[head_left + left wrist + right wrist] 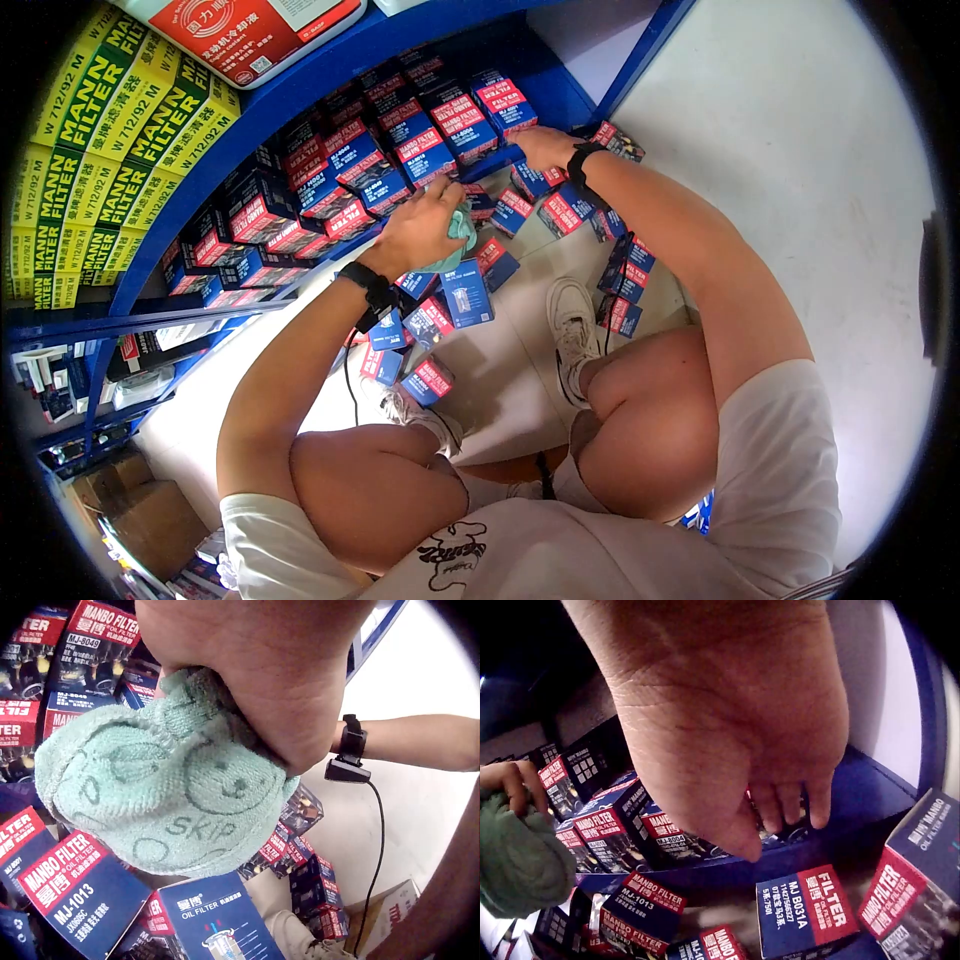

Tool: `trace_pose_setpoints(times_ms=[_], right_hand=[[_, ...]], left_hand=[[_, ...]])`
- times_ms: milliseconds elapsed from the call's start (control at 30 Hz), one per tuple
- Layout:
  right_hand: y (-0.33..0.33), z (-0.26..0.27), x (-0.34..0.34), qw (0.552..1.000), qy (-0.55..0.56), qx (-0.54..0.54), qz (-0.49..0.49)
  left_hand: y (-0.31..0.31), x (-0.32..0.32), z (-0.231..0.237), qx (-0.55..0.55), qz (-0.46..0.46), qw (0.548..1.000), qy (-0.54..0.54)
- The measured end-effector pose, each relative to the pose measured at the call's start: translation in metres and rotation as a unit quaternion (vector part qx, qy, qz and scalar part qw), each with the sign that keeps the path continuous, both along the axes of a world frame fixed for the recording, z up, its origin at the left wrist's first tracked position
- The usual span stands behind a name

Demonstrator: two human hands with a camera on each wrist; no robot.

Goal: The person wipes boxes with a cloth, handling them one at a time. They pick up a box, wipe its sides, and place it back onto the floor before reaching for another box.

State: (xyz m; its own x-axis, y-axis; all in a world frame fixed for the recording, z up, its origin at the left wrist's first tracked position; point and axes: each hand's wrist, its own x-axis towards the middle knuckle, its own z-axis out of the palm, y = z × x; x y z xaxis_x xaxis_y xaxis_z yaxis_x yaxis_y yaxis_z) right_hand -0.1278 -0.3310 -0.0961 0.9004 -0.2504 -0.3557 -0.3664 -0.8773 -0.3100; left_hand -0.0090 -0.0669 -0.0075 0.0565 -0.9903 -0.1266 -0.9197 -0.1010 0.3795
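Note:
My left hand [418, 232] grips a crumpled light green cloth [169, 799] in front of the shelf's edge, with the word SKIP and a drawn face on it. Its fingers are mostly hidden in the left wrist view. My right hand [546, 150] reaches to the right end of the shelf row, fingertips at the front of a blue and red oil filter box [502, 100]. In the right wrist view its fingers [788, 802] stretch forward, hiding most of that box. Beside it stands another filter box [462, 125] marked MJ-8004.
Blue and red filter boxes fill the blue shelf [255, 110] in stacks. Several more lie loose on the tiled floor, such as a blue box [466, 295] near my shoes [572, 325]. Yellow-green MANN FILTER boxes [105, 140] and a coolant jug [250, 35] stand at upper left.

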Motion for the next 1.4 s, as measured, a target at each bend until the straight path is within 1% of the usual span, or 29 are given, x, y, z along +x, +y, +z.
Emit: trace_pose_setpoints(times_ms=[67,100,167,200,267,367,400,467,567,600,667,700,733,800,833,867,933,967,1000,1067,1100,1133,1167,1200,1233,1267,1333,1400], right_hand=[[-0.003,-0.010,0.003,1.000,-0.022,-0.006,0.013],[-0.001,-0.006,0.002,1.000,-0.023,-0.006,0.013],[0.003,0.001,0.002,0.999,-0.026,0.011,-0.020],[0.004,0.007,0.003,0.999,-0.026,0.012,-0.019],[0.006,0.016,0.005,0.999,0.045,-0.003,-0.022],[0.007,0.005,0.002,0.998,0.045,-0.016,-0.028],[0.011,0.010,-0.001,0.998,0.047,-0.016,-0.029],[0.018,0.019,-0.007,0.994,0.098,0.017,-0.036],[0.034,0.043,-0.026,0.991,0.113,0.038,-0.057],[0.035,0.042,-0.033,0.990,0.118,0.039,-0.061],[0.035,0.042,-0.048,0.995,0.063,0.050,-0.065],[0.039,0.051,-0.052,0.987,0.109,0.046,-0.108],[0.042,0.065,-0.058,0.986,0.113,0.045,-0.112],[0.046,0.093,-0.069,0.980,0.142,0.057,-0.124],[0.047,0.104,-0.076,0.984,0.121,0.048,-0.123],[0.044,0.110,-0.077,0.984,0.124,0.044,-0.122],[0.037,0.113,-0.081,0.975,0.133,0.064,-0.163],[0.030,0.103,-0.083,0.968,0.115,0.080,-0.209],[0.030,0.109,-0.088,0.967,0.115,0.080,-0.211],[0.030,0.122,-0.101,0.976,0.074,0.065,-0.196],[0.045,0.156,-0.108,0.973,0.076,0.071,-0.206],[0.038,0.143,-0.113,0.972,0.076,0.071,-0.210],[0.026,0.121,-0.119,0.963,0.115,0.061,-0.235],[0.024,0.118,-0.122,0.952,0.154,0.052,-0.260],[0.023,0.116,-0.130,0.956,0.145,0.025,-0.254],[0.020,0.113,-0.135,0.956,0.144,0.025,-0.256],[0.015,0.099,-0.144,0.944,0.085,0.035,-0.318],[0.008,0.087,-0.155,0.941,0.084,0.028,-0.328]], left_hand=[[0.000,0.000,0.000,-0.001,0.001,1.000,0.001],[0.000,0.001,-0.001,-0.001,0.001,1.000,0.001],[0.001,0.002,-0.003,-0.019,-0.003,1.000,-0.010],[0.001,0.001,-0.002,-0.019,-0.003,1.000,-0.010],[0.001,0.001,-0.001,-0.013,-0.006,1.000,-0.015],[0.002,0.000,0.000,-0.016,-0.001,1.000,-0.012],[0.002,-0.001,0.000,-0.016,-0.002,1.000,-0.010],[0.003,-0.003,0.002,0.000,-0.002,1.000,-0.011],[0.004,-0.004,0.002,-0.012,-0.009,1.000,-0.002],[0.004,-0.005,0.001,-0.013,-0.011,1.000,0.000],[0.001,-0.007,-0.001,-0.032,-0.023,0.999,-0.001],[-0.001,-0.009,0.002,-0.026,-0.020,0.999,-0.012],[-0.004,-0.011,0.005,-0.021,-0.016,0.999,-0.023],[-0.010,-0.015,0.010,-0.028,-0.024,0.999,-0.012],[-0.014,-0.018,0.013,-0.034,-0.029,0.999,-0.015],[-0.017,-0.022,0.014,-0.040,-0.031,0.999,-0.017],[-0.023,-0.030,0.016,-0.039,-0.034,0.999,-0.005],[-0.027,-0.033,0.017,-0.037,-0.037,0.999,-0.002],[-0.029,-0.036,0.017,-0.037,-0.039,0.999,-0.001],[-0.032,-0.043,0.018,-0.067,-0.053,0.996,0.005],[-0.034,-0.045,0.018,-0.062,-0.057,0.996,0.013],[-0.035,-0.047,0.017,-0.062,-0.061,0.996,0.013],[-0.037,-0.049,0.017,-0.051,-0.060,0.997,0.010],[-0.039,-0.051,0.017,-0.040,-0.058,0.998,0.007],[-0.040,-0.053,0.017,-0.040,-0.060,0.997,0.007],[-0.042,-0.054,0.017,-0.032,-0.058,0.998,0.009],[-0.043,-0.056,0.015,-0.021,-0.060,0.998,0.010],[-0.046,-0.057,0.014,-0.028,-0.075,0.997,0.020]])
